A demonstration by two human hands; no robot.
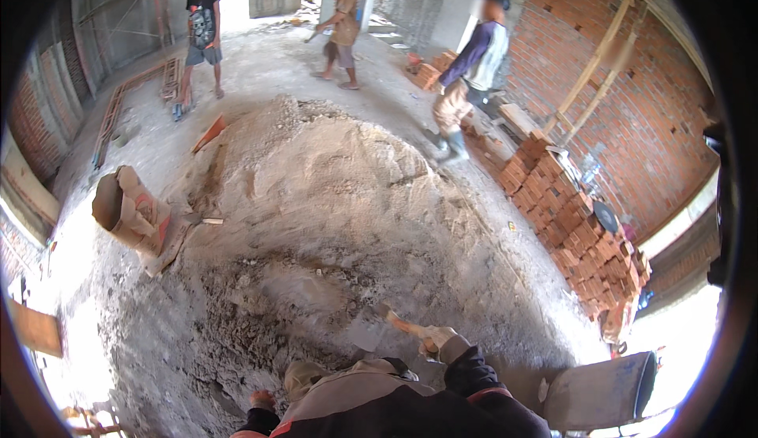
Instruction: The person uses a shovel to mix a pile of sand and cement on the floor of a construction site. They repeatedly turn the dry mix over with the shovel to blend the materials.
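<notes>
A wooden handle [405,324] is held in my right hand [439,338], which looks gloved and is in front of my body at lower centre. The handle points up and left to what looks like a flat grey metal blade [366,330], lying on the grey, powdery mix on the floor. My left hand [262,400] shows low in the picture, left of my knee; its fingers are too unclear to read. Lumpy dark grey mortar [237,319] spreads ahead of and left of me. Beyond it rises a broad heap of pale sand [337,171].
An opened paper sack [142,219] stands at left. Stacked red bricks [568,230] line the right side, with a dark cylindrical container [598,390] at lower right. Three people stand or walk beyond the heap: one left [204,29], one centre [344,29], one right [474,70].
</notes>
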